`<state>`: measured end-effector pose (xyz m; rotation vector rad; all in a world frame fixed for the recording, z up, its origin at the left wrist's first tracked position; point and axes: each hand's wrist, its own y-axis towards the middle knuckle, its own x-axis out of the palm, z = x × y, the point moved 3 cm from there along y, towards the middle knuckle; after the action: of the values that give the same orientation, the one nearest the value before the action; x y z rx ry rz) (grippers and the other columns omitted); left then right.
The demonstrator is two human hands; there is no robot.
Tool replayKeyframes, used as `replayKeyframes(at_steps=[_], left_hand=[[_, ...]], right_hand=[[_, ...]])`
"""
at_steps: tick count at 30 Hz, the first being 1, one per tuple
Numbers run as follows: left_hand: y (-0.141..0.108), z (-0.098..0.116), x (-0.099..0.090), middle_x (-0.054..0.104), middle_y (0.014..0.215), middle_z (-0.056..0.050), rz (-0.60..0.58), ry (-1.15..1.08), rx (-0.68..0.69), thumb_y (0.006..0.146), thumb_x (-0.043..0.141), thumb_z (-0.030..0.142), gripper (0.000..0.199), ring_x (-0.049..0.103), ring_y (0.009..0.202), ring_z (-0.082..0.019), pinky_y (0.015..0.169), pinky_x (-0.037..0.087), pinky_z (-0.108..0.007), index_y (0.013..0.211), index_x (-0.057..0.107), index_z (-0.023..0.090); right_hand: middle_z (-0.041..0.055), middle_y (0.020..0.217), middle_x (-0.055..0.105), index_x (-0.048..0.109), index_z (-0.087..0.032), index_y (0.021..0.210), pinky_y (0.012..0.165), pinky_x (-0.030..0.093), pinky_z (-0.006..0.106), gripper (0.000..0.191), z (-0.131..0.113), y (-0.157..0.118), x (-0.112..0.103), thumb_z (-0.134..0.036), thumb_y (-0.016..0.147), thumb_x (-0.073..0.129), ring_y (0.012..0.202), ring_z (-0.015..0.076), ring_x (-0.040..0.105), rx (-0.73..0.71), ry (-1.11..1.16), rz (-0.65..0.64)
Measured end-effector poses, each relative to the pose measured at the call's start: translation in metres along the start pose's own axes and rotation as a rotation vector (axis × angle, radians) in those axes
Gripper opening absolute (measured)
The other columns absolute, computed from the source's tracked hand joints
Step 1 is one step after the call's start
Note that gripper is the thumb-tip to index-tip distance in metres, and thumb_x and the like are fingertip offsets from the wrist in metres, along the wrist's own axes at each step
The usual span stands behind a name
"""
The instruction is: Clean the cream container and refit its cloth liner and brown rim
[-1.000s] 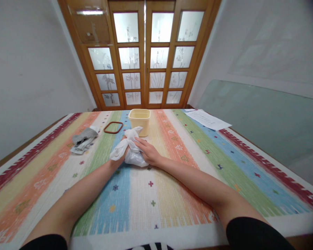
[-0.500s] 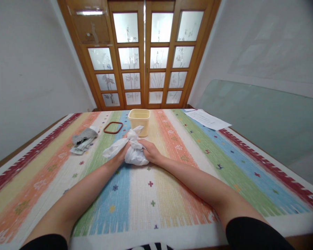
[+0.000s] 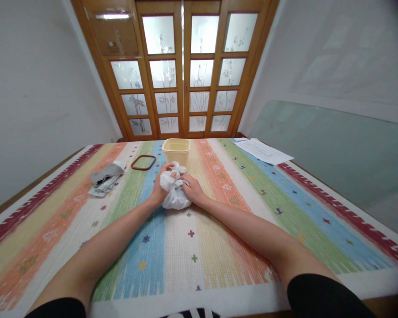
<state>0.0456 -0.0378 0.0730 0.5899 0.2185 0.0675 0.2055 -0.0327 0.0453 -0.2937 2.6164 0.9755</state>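
A white plastic bag (image 3: pixel 176 199), bunched and full at the bottom, rests on the striped tablecloth in front of me. My left hand (image 3: pixel 159 185) is closed on its left side near the gathered top. From the right, my right hand (image 3: pixel 192 189) grips the same gathered neck, fingers curled into the plastic. What lies inside the bag is hidden. Just behind it stands a pale yellow square bin (image 3: pixel 176 152), its lower front covered by the bag and hands.
A brown rounded-square ring (image 3: pixel 143 162) lies left of the bin. Farther left is a crumpled grey and white bundle (image 3: pixel 106 179). Printed paper sheets (image 3: pixel 264 151) lie at the back right of the striped tablecloth (image 3: pixel 218 247). Glazed wooden doors (image 3: pixel 185 70) stand beyond the table.
The loose bag end that stretched out to the left is now drawn in at the knot. My left hand has shifted up and forward around the bag's top; my right hand stays nearly in place.
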Motion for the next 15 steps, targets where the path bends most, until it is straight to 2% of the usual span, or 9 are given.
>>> replayKeyframes(at_steps=[2, 5, 9, 12, 15], left_hand=[[0.004, -0.008, -0.007, 0.066, 0.103, -0.004, 0.099, -0.011, -0.007, 0.090, 0.065, 0.035, 0.028, 0.064, 0.093, -0.019, 0.088, 0.051, -0.033, 0.115, 0.060, 0.023], [0.009, -0.016, -0.018, 0.065, 0.101, -0.003, 0.249, -0.068, -0.054, 0.092, 0.064, 0.038, 0.022, 0.063, 0.091, -0.018, 0.085, 0.051, -0.029, 0.107, 0.058, 0.023], [0.015, -0.016, -0.026, 0.067, 0.103, -0.004, 0.388, -0.118, -0.161, 0.093, 0.064, 0.045, 0.026, 0.065, 0.096, -0.018, 0.085, 0.052, -0.029, 0.106, 0.059, 0.023], [0.019, -0.015, -0.027, 0.068, 0.102, -0.005, 0.449, -0.182, -0.263, 0.088, 0.068, 0.051, 0.034, 0.066, 0.095, -0.020, 0.082, 0.052, -0.030, 0.104, 0.060, 0.022], [0.021, -0.016, -0.024, 0.068, 0.094, -0.004, 0.425, -0.317, -0.369, 0.082, 0.072, 0.057, 0.044, 0.066, 0.085, -0.019, 0.076, 0.053, -0.030, 0.103, 0.060, 0.021]], right_hand=[[0.0082, 0.117, 0.072, 0.070, -0.022, 0.115, 0.102, 0.050, 0.042, 0.024, -0.011, -0.003, -0.001, -0.026, 0.096, 0.055, 0.111, 0.0244, 0.065, -0.049, 0.014, -0.012], [0.0117, 0.138, 0.063, 0.059, -0.025, 0.138, 0.112, 0.047, 0.047, 0.043, -0.028, -0.010, -0.002, -0.040, 0.098, 0.060, 0.130, 0.0262, 0.059, -0.172, 0.000, -0.035], [0.0147, 0.164, 0.038, 0.052, -0.027, 0.148, 0.122, 0.039, 0.053, 0.066, -0.047, -0.021, 0.003, -0.052, 0.091, 0.071, 0.152, 0.0303, 0.039, -0.478, -0.184, -0.169], [0.0133, 0.166, 0.038, 0.061, -0.028, 0.139, 0.124, 0.036, 0.055, 0.051, -0.053, -0.026, 0.011, -0.044, 0.091, 0.073, 0.155, 0.0304, 0.034, -0.656, -0.349, -0.283], [0.0121, 0.166, 0.039, 0.066, -0.027, 0.129, 0.125, 0.032, 0.059, 0.036, -0.051, -0.022, 0.014, -0.035, 0.094, 0.070, 0.158, 0.0309, 0.029, -0.614, -0.455, -0.254]])
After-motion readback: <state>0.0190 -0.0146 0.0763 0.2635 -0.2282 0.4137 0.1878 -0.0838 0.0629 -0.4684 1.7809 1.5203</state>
